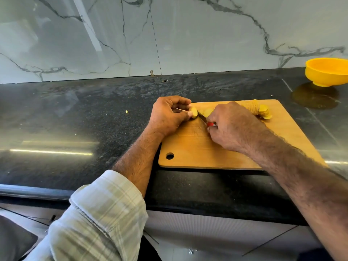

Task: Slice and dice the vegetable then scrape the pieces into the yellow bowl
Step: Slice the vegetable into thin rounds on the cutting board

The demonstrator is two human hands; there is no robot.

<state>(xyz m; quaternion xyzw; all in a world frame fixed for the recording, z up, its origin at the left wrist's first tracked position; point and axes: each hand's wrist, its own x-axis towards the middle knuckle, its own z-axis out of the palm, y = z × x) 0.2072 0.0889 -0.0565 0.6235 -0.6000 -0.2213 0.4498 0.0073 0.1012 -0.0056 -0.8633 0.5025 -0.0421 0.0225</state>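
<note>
A wooden cutting board (190,147) lies on the black counter. My left hand (167,115) pinches the small remaining end of a yellow vegetable (194,112) at the board's far left edge. My right hand (233,127) grips a knife with a red handle (210,124); its dark blade (202,118) sits right beside the vegetable end. A few cut slices (207,111) lie next to the blade. A row of round slices (263,112) is stacked behind my right hand, partly hidden by it. The yellow bowl (327,71) stands at the far right, off the board.
The glossy black counter (75,119) stretches wide to the left, with a small yellow scrap (126,111) on it. A marble wall (169,34) backs the counter. The counter's front edge runs close under my forearms.
</note>
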